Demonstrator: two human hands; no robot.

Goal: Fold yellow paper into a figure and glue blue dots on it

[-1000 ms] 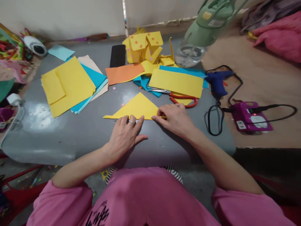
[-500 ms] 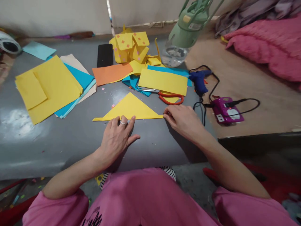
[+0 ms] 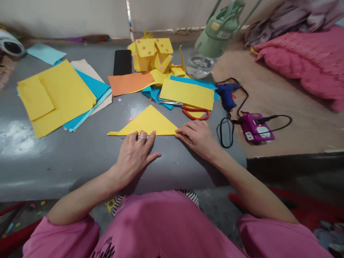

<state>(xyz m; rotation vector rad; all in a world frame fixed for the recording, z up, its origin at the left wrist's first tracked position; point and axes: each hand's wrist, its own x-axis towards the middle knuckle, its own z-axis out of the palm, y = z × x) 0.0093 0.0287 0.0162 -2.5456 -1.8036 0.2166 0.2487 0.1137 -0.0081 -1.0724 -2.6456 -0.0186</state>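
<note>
A yellow sheet of paper (image 3: 150,121) lies on the grey table, folded to a triangle with a narrow folded strip along its near edge. My left hand (image 3: 135,148) rests on that edge near the middle, fingers lying flat and thumb stretched out to the right; a ring shows on one finger. At the right end of the strip, my right hand (image 3: 199,139) has thumb and fingers closed on the paper, hiding its right tip. The left tip sticks out uncovered. Beyond the triangle lie scissors (image 3: 196,113) with red handles.
Stacked yellow paper (image 3: 67,96) and blue sheets lie at the left. Behind are an orange paper (image 3: 130,83), a black phone (image 3: 122,62), a dotted yellow paper model (image 3: 153,53) and a green-topped bottle (image 3: 215,39). A blue glue gun (image 3: 228,96) and purple power adapter (image 3: 257,128) sit right.
My right hand has slid left along the strip, from its right tip toward the triangle's right corner. My left hand has stayed on the near edge. The view has shifted slightly.
</note>
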